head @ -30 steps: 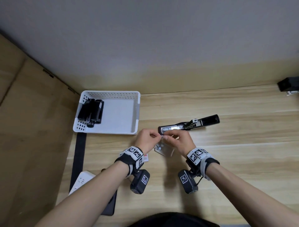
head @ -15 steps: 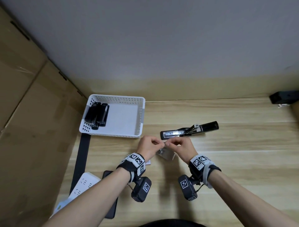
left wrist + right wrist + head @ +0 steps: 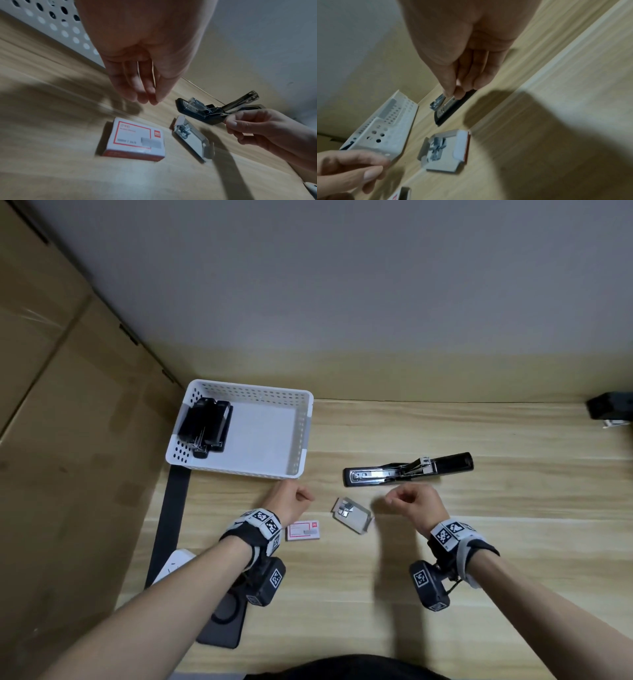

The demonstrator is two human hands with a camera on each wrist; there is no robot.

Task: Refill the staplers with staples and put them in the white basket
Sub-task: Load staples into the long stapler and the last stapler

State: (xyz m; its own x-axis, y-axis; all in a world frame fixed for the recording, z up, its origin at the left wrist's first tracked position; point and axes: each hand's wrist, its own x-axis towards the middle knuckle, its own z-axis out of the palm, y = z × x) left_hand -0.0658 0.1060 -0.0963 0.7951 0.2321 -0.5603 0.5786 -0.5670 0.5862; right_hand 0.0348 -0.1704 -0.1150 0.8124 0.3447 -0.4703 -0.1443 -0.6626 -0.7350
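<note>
An open black stapler (image 3: pixel 407 470) lies on the wooden table, its silver magazine exposed. The white basket (image 3: pixel 305 436) stands to its left and holds two black staplers (image 3: pixel 205 426) against its left wall. Between my hands lies an open tray of staples (image 3: pixel 352 513), and its red-and-white sleeve (image 3: pixel 303 531) lies to the left of that. My left hand (image 3: pixel 294 501) hovers near the basket's front corner, thumb against fingertips, with nothing visible between them. My right hand (image 3: pixel 404 501), just in front of the stapler, pinches what looks like a short staple strip between thumb and forefinger.
A cardboard wall (image 3: pixel 68 440) runs along the table's left side. A white power strip (image 3: pixel 171 566), a dark flat pad (image 3: pixel 222 621) and a black strap (image 3: pixel 171 515) lie at the near left. A black object (image 3: pixel 609 409) sits at the far right.
My hands were pinched together over the staple tray and have now pulled apart, left hand to the left and right hand to the right. The stapler has not moved.
</note>
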